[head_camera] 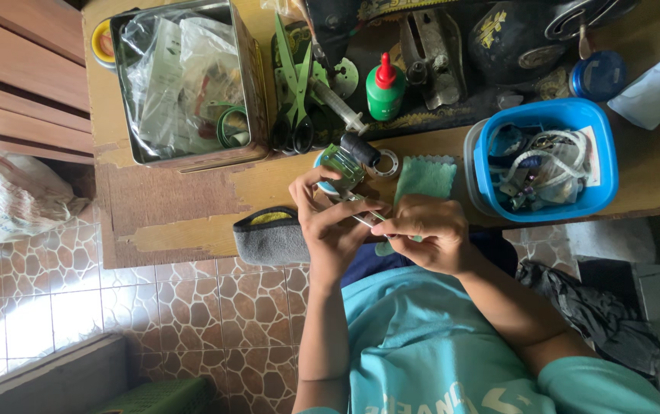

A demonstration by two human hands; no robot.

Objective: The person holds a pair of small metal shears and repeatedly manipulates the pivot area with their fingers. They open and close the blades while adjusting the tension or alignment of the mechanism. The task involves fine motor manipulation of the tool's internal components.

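My left hand (328,224) is closed around a small round blue-rimmed object at the wooden table's (192,199) front edge. My right hand (431,232) pinches a thin metal tool (364,218) whose tip reaches into the left hand's fingers. What the tip touches is hidden. A small clear glass bottle with a black cap (351,159) lies just beyond my left fingers. Under and beyond my right hand lies a green cloth swatch (426,178). A metal ring (386,162) sits beside the bottle cap.
An open metal tin of plastic bags (184,84) stands at the back left, with green scissors (297,96), a syringe (337,103) and a red-capped green bottle (385,90) beside it. A black sewing machine (460,46) is behind. A blue tub of odds (544,157) sits right, a grey pouch (268,236) left.
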